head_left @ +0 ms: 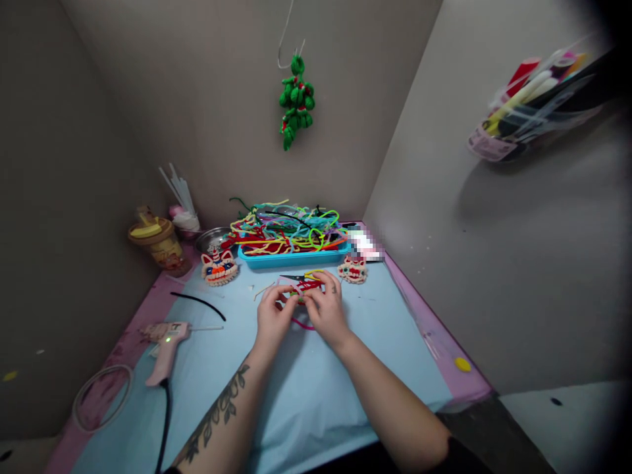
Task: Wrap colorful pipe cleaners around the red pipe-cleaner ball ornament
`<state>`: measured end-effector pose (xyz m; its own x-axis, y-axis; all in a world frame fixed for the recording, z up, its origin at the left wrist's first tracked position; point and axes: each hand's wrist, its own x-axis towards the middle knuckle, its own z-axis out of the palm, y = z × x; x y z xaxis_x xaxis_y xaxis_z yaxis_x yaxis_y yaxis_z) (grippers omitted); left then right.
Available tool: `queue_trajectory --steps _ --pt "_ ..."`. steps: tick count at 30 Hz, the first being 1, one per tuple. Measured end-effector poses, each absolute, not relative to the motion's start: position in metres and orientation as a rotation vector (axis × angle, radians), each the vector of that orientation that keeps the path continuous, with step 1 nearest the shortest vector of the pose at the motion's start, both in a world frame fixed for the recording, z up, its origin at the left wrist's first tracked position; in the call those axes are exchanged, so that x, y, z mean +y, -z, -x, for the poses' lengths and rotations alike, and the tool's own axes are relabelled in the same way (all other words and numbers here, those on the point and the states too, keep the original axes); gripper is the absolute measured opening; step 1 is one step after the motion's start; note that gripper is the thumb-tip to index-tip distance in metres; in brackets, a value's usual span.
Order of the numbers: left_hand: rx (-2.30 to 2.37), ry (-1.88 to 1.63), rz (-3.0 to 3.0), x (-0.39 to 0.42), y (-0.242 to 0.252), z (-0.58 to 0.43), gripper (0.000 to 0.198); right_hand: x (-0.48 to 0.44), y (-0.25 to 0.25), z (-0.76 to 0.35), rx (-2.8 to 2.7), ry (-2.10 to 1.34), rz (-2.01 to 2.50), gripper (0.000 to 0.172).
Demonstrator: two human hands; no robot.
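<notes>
My left hand [276,312] and my right hand [326,307] meet over the middle of the table, fingertips pinched close together. Between them runs a pale pink pipe cleaner [290,283], with red and green bits beside it partly hidden by my fingers. Just behind my hands lie scissors or pliers with dark, pointed tips [292,277] and a yellow handle. A magenta pipe cleaner [303,325] curves below my fingertips. Left of my left hand is a short cream stem [263,291] on the blue cover.
A blue tray [296,261] heaped with coloured pipe cleaners stands behind, flanked by lion-like face ornaments [220,268] [352,270]. At left are a pink glue gun [168,345] with cord, a black stem [200,303], a metal bowl [212,241] and a tub [160,243]. A green ornament [297,99] hangs above.
</notes>
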<state>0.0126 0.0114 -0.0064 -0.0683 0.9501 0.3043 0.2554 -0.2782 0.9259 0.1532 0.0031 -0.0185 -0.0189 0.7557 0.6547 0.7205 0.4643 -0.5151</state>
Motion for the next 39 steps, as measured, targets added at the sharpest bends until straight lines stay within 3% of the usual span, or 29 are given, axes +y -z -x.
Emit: queue_trajectory --steps 5,14,21,39 --pt "1.218 -1.368 -1.722 0.007 0.000 -0.014 0.008 0.000 0.017 -0.151 -1.824 0.004 1.250 0.019" --pt "0.970 -1.282 -1.383 0.015 0.010 -0.008 0.028 0.001 0.011 -0.153 -1.776 -0.040 1.244 0.015" --pt "1.297 -1.288 -1.564 0.017 0.011 -0.007 0.013 0.006 0.016 -0.159 -1.734 -0.098 1.240 0.016" --pt "1.245 -1.338 -1.923 0.015 0.014 -0.005 0.010 0.008 0.018 -0.160 -1.570 -0.511 1.262 0.017"
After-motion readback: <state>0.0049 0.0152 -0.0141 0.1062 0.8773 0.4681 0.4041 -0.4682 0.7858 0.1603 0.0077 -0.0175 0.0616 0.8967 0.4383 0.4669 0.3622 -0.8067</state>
